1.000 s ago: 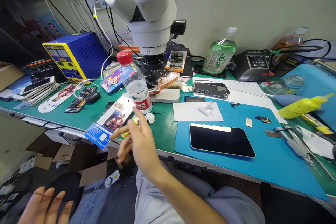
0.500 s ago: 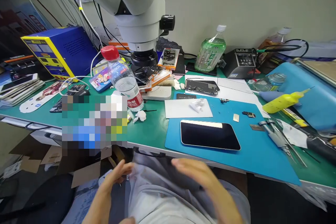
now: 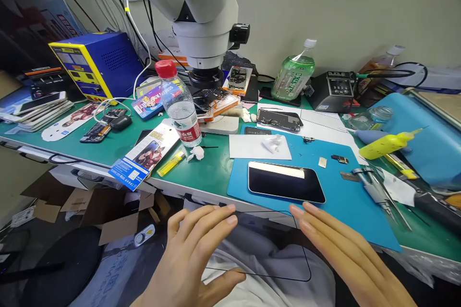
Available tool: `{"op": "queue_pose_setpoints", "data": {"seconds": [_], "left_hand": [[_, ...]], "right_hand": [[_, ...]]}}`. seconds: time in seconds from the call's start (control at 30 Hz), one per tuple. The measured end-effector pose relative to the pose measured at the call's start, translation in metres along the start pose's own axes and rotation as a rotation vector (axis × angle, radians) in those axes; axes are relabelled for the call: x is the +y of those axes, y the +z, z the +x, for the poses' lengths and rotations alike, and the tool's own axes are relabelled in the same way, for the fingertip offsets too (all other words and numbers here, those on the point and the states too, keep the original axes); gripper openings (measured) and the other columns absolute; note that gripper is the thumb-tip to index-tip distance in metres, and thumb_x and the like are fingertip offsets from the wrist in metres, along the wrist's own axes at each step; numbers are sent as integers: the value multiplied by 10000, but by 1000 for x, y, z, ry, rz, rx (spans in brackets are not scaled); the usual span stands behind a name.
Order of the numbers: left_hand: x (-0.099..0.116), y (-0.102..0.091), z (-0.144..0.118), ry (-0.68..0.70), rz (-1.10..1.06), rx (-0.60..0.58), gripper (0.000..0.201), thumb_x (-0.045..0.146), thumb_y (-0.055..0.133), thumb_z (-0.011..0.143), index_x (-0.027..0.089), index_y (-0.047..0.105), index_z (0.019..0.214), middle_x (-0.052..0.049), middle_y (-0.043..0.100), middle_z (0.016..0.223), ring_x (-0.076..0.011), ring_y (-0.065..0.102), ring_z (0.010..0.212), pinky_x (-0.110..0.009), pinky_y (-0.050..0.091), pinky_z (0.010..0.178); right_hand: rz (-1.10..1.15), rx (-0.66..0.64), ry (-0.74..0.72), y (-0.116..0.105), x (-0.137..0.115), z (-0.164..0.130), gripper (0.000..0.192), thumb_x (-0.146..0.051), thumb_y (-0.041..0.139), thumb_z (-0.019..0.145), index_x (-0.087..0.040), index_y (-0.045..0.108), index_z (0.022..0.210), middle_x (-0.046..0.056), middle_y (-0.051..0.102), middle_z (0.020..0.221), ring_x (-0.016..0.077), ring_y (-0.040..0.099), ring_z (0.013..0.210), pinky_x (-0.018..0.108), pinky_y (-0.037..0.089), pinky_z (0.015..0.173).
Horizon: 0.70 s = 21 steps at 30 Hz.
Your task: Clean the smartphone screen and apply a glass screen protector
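Observation:
My left hand [image 3: 201,249] spans a clear, black-edged screen protector [image 3: 273,249], with fingertips at its far edge and thumb at the near edge. It is held over my lap, just in front of the bench. My right hand [image 3: 342,244] has its fingers stretched out at the protector's far right corner; its thumb is hidden, and whether it bears any weight I cannot tell. Beyond both hands a phone [image 3: 286,184] lies screen up on the blue mat [image 3: 245,180], its dark glass reflecting a light strip.
Behind the mat stands a microscope [image 3: 205,33]. A water bottle [image 3: 182,115], yellow lighter [image 3: 171,163] and printed packet [image 3: 147,156] lie to the left. On the right are tweezers [image 3: 391,196], a yellow squeeze bottle [image 3: 389,146] and an opened phone [image 3: 279,120] farther back.
Both hands have risen from my lap and come forward, and the screen protector now shows between them. The phone on the mat stays put. The view has shifted slightly.

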<state>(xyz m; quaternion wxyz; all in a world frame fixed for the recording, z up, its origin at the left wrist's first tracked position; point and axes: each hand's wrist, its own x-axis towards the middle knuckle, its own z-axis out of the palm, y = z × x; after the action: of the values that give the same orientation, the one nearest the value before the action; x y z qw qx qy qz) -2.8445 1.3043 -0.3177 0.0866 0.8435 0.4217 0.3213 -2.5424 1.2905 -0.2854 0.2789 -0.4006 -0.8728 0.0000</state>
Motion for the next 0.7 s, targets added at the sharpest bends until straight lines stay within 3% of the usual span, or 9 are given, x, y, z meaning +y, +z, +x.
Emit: {"op": "queue_pose_setpoints", "data": {"seconds": [0.17,0.27,0.47,0.7], "left_hand": [[5,1,5,50,-24,34,557,213,745,977,233,527,1489,-71,713,1484,-213,593,1378,-402,332,1135],[7,1,11,104,7,1,554,238,764,970,218,544,1478,-69,718,1478,-187,568,1404,-378,323,1139],[18,2,30,145,-2,72,424,304,709,1016,208,573,1405,-71,781,1371,-163,617,1342,-365,364,1085],[21,2,32,122,-13,9,499,277,729,998,232,545,1459,-62,748,1429,-173,594,1383,-368,338,1119]], "right_hand": [[-106,-60,22,-5,6,-5,887,-556,747,948,-90,430,1632,101,538,1645,280,445,1563,344,331,1335],[-110,-59,51,-10,7,-7,830,-555,724,968,-116,451,1617,76,500,1672,254,441,1561,326,319,1338],[-85,-79,121,-15,7,-11,776,-548,722,978,-175,458,1606,33,484,1678,210,440,1553,278,306,1334],[-71,-111,152,-18,11,-16,787,-511,732,981,-176,431,1626,30,452,1695,203,404,1571,266,257,1351]]}}
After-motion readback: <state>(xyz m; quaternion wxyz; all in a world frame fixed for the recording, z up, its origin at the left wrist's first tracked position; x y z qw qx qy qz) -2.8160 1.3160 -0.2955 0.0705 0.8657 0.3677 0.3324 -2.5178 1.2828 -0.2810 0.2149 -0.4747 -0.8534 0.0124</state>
